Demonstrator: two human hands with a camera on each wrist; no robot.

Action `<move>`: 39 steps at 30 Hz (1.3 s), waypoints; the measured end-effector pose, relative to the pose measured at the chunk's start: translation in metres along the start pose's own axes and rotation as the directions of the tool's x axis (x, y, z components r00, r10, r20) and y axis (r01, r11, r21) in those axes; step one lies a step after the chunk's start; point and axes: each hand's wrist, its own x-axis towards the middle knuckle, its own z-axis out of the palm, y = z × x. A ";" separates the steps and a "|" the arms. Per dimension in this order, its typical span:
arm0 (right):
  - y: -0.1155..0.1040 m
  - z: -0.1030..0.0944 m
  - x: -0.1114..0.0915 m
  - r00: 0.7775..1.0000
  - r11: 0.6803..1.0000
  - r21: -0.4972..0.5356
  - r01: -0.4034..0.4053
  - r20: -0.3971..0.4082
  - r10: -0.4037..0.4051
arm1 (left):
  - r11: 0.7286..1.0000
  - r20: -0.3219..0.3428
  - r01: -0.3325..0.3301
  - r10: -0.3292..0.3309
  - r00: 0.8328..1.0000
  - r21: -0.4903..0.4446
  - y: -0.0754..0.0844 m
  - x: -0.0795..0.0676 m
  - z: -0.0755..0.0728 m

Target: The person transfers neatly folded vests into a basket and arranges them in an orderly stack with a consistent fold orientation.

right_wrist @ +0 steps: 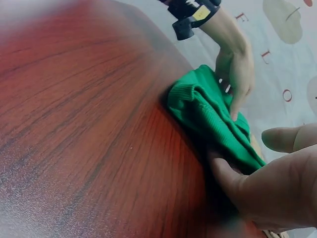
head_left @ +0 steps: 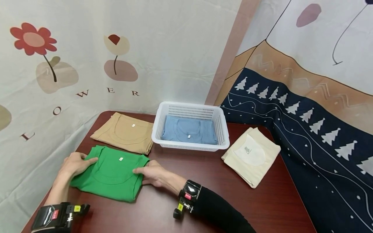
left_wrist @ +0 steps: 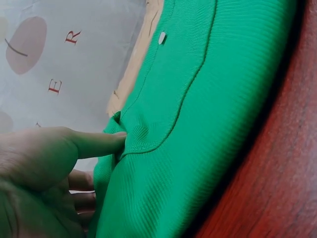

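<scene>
A folded green shirt [head_left: 112, 174] with a rounded neckline and a small white label lies at the left front of the table. My left hand [head_left: 76, 164] grips its left side, thumb on top and fingers beyond the edge; the left wrist view shows this thumb [left_wrist: 101, 144] pressing into the ribbed cloth. At the opposite side my right hand [head_left: 154, 174] holds the edge, its thumb over the top. In the right wrist view a finger of this hand [right_wrist: 277, 183] reaches under the folded layers, which look slightly raised at that edge.
Behind the green shirt lies a folded tan shirt [head_left: 128, 132]. A white plastic basket [head_left: 190, 147] at the back holds a folded blue shirt [head_left: 189, 129]. To the right is a folded cream shirt [head_left: 252, 157] on the dark red table [head_left: 204, 174]. Printed curtains [head_left: 175, 48] hang behind.
</scene>
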 end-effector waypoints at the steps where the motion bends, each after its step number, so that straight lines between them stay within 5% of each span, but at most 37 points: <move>1: 0.001 0.001 0.001 1.000 1.000 -0.013 0.002 -0.013 -0.002 | 1.000 0.009 -0.009 0.009 1.000 -0.005 0.000 -0.001 -0.001; 18: 0.010 0.010 0.005 0.992 0.999 0.026 0.044 -0.118 -0.041 | 0.990 0.067 -0.023 0.033 0.997 -0.138 -0.001 -0.008 -0.008; 29: 0.006 0.001 -0.006 0.992 0.997 -0.005 0.082 -0.093 -0.082 | 0.983 0.108 -0.064 0.084 0.991 -0.175 0.000 -0.014 -0.009; 39: 0.002 -0.024 -0.028 0.989 0.987 -0.083 0.135 -0.049 -0.139 | 0.945 0.102 -0.127 0.165 0.981 -0.303 0.013 -0.025 0.000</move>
